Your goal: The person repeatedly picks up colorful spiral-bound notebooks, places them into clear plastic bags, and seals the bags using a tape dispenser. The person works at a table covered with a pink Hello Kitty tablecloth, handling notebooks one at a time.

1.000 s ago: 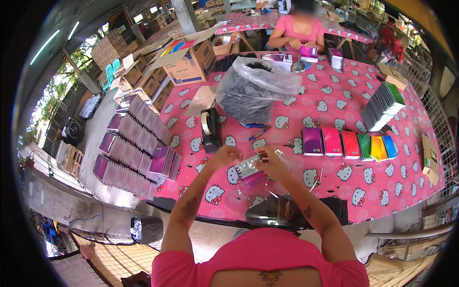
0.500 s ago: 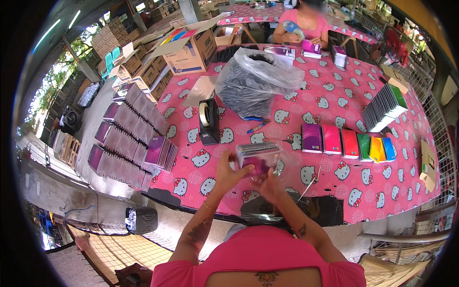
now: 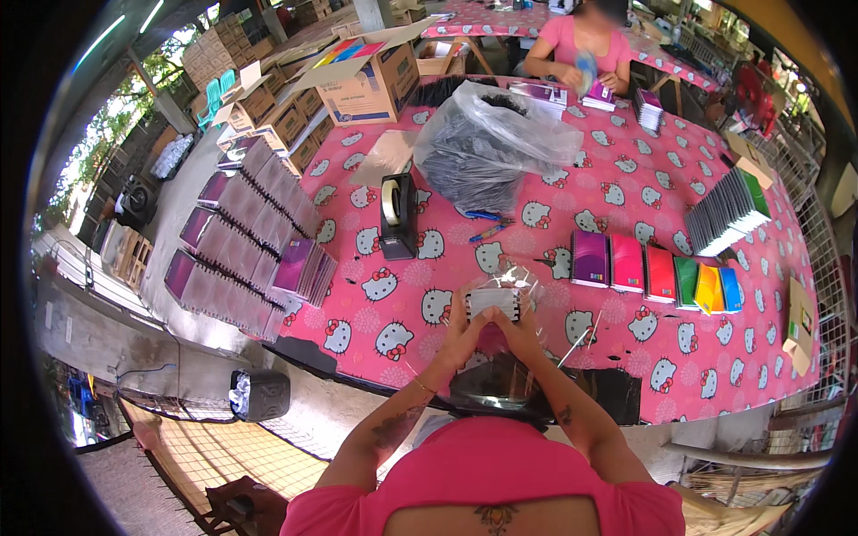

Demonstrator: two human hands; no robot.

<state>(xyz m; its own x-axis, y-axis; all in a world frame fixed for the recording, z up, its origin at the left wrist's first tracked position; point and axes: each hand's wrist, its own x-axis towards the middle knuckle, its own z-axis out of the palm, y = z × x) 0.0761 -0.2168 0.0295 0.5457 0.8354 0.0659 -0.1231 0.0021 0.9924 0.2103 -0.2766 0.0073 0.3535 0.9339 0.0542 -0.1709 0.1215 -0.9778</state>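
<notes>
A small stack of spiral notebooks [image 3: 492, 301] is gripped at the near middle of the table, its page edges and dark coils facing up. My left hand [image 3: 458, 335] closes on its left side and my right hand [image 3: 522, 334] on its right, the thumbs meeting at the near edge. Crinkled clear plastic [image 3: 517, 275] shows around the far side of the stack; how far it wraps the notebooks I cannot tell. Just below my hands lies a dark, glossy sheet [image 3: 487, 382] at the table edge. A thin stick [image 3: 581, 339] rests right of my right hand.
Piled notebooks [image 3: 239, 234] stand on the left, near a black tape dispenser [image 3: 399, 223]. Beyond are pens [image 3: 490, 231], a plastic bag of black pieces [image 3: 474, 152] and a carton [image 3: 366, 87]. Coloured notebooks [image 3: 626, 263] line the right. A co-worker [image 3: 585, 49] handles notebooks across the table.
The stack has turned from purple cover showing to page edges up. My right hand has moved up along its side, and both hands now grip it evenly. The view has shifted slightly.
</notes>
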